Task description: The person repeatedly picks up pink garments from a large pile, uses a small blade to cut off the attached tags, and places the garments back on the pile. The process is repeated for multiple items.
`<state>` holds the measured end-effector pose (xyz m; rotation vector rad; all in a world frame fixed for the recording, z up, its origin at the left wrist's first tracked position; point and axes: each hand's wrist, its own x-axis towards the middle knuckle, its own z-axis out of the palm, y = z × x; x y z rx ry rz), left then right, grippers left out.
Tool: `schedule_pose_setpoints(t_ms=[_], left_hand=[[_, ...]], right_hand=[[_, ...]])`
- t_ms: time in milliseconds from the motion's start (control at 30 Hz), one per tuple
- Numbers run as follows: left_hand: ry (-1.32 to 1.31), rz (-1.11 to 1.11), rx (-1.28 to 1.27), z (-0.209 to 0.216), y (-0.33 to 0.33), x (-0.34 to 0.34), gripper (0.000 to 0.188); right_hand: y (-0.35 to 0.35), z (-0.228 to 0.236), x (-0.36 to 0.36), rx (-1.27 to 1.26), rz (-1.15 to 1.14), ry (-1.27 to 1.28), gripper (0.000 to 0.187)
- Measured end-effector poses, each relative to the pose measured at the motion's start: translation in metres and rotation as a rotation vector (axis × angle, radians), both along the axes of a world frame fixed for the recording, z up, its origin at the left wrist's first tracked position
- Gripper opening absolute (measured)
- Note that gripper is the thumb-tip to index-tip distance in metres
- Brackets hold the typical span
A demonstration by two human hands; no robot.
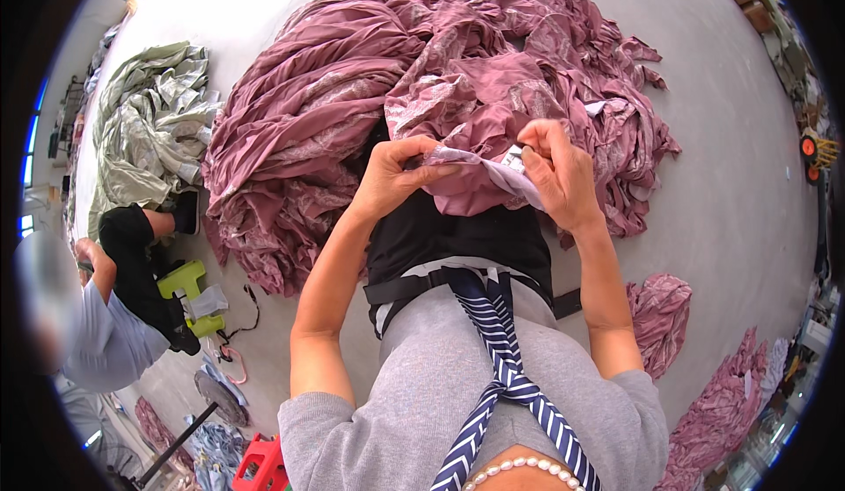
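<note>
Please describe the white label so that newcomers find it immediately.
Find the big pink fabric heap. At its near side, the left hand and right hand hold a lilac cloth edge. The white label sits at the right fingertips, brighter than that edge.

Grey short-sleeved shirt [414,359], navy-and-white striped neck band [505,368], pearl necklace [519,464], black bottoms [458,240].

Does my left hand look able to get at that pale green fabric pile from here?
Probably not: your left hand is pinching a cloth edge, and the large pink heap lies between it and the pale green pile, off to the left.
</note>
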<state>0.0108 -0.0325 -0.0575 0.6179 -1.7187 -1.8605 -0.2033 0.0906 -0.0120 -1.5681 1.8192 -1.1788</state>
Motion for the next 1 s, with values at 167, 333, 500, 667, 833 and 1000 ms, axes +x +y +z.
schedule_pose_setpoints(t_ms=[167, 333, 500, 667, 833, 1000], left_hand=[[0.006, -0.019, 0.050, -0.004, -0.003, 0.000, 0.012], [-0.030, -0.053, -0.036, -0.001, -0.005, -0.002, 0.012], [-0.054, -0.068, -0.056, 0.005, -0.005, -0.005, 0.012], [-0.101, -0.061, -0.066, 0.005, -0.006, -0.007, 0.013], [-0.215, -0.100, -0.059, 0.011, -0.008, -0.006, 0.012], [-0.254, -0.097, -0.010, 0.015, -0.008, -0.008, 0.012]], right_hand=[[0.010, -0.010, 0.002, 0.189, 0.118, -0.276, 0.016], [0.001, -0.008, 0.009, 0.142, 0.093, -0.291, 0.021], [-0.005, -0.008, 0.008, -0.078, 0.124, 0.125, 0.022], [-0.008, -0.008, 0.006, -0.231, 0.035, 0.142, 0.021], [-0.016, 0.006, 0.016, -0.154, 0.135, 0.274, 0.025], [-0.022, 0.009, 0.025, -0.153, 0.150, 0.360, 0.024]])
